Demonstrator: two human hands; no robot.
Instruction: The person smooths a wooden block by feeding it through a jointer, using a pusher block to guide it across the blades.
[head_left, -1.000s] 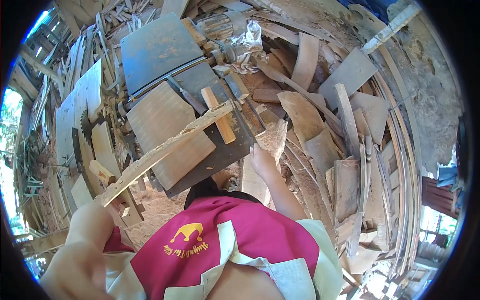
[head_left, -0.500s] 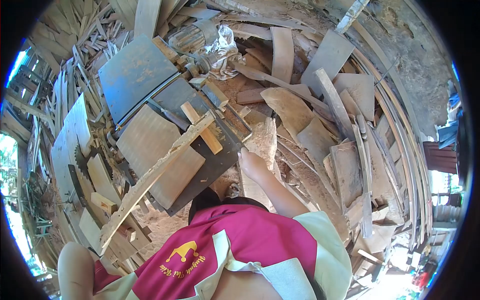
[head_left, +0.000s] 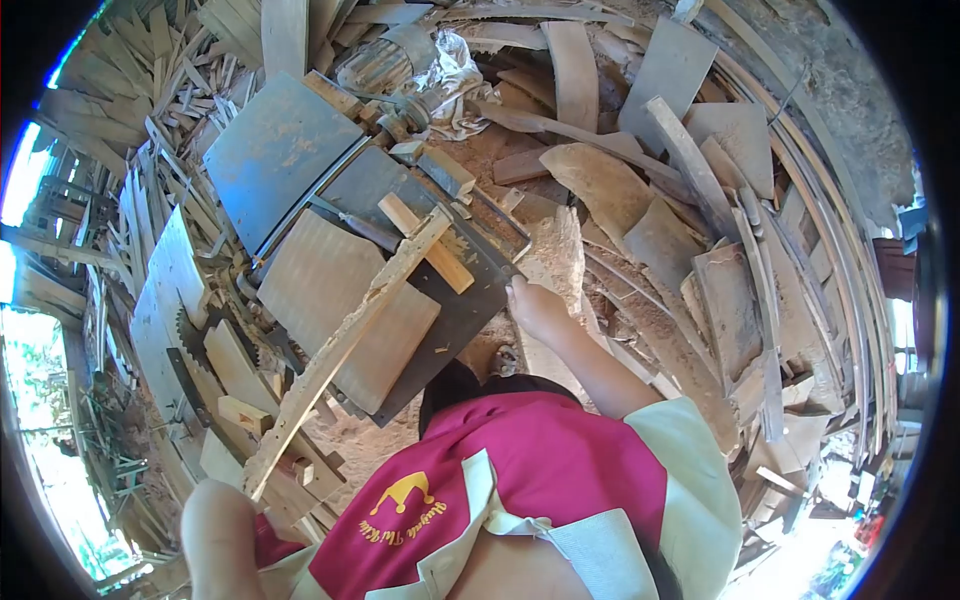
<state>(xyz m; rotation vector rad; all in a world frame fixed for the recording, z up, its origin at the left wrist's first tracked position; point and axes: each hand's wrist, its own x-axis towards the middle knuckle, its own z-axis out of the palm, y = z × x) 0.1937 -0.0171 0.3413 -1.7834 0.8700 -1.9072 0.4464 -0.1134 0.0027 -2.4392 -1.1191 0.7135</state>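
My right hand (head_left: 540, 310) is closed at the near right edge of the dark metal machine table (head_left: 455, 330), its fingers curled and partly hidden. On that table lies a broad wooden board (head_left: 345, 300). A long, rough-edged curved wood strip (head_left: 345, 345) crosses over the board, its upper end by a short pale wood block (head_left: 428, 245). Of my left arm (head_left: 220, 530) only a bent part shows at the lower left; the hand itself is out of sight.
A round saw blade (head_left: 190, 330) with bare teeth shows at the left. Behind stand a bluish metal plate (head_left: 280, 155) and a motor (head_left: 385, 62). Loose boards (head_left: 600, 190) are heaped on the right, and sawdust and offcuts lie around.
The whole view has shifted, so the machine, wood and my body appear farther right. My right hand stays at the table edge, and the strip keeps its place on the board.
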